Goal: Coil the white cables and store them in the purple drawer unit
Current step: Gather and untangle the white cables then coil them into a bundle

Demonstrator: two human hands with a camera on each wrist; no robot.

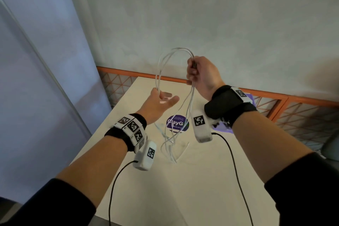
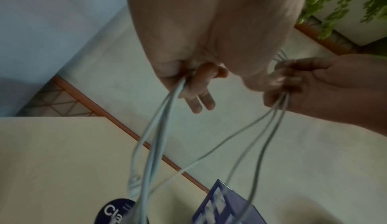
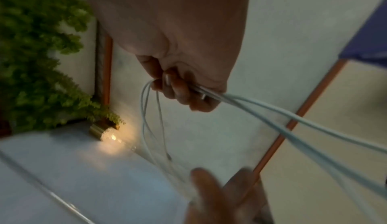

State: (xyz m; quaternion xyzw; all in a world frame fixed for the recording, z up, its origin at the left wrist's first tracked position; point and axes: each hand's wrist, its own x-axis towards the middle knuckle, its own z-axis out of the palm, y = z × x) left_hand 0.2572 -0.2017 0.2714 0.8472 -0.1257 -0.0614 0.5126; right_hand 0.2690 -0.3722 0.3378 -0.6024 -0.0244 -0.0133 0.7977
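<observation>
A bundle of white cables [image 1: 166, 60] arches between my two raised hands above the beige table [image 1: 183, 189]. My right hand [image 1: 199, 72] grips the bundle in a fist; the right wrist view shows the strands [image 3: 261, 108] leaving that fist. Lower and to the left, my left hand [image 1: 161, 101] is palm up and pinches the loop's other side [image 2: 176, 95] between its fingers, two of them stretched out. Loose cable ends [image 1: 170, 150] hang down to the tabletop. The purple drawer unit [image 1: 250, 98] stands at the table's right, mostly hidden behind my right wrist, and its corner [image 2: 226, 207] shows below the cables.
A round purple sticker [image 1: 177, 124] lies on the table under the cables. An orange-framed mesh rail [image 1: 286, 105] runs behind the table along a grey wall. A blue-grey panel [image 1: 36, 79] stands at the left. Green plants [image 3: 37, 62] and a lit bulb [image 3: 108, 135] are off to the right.
</observation>
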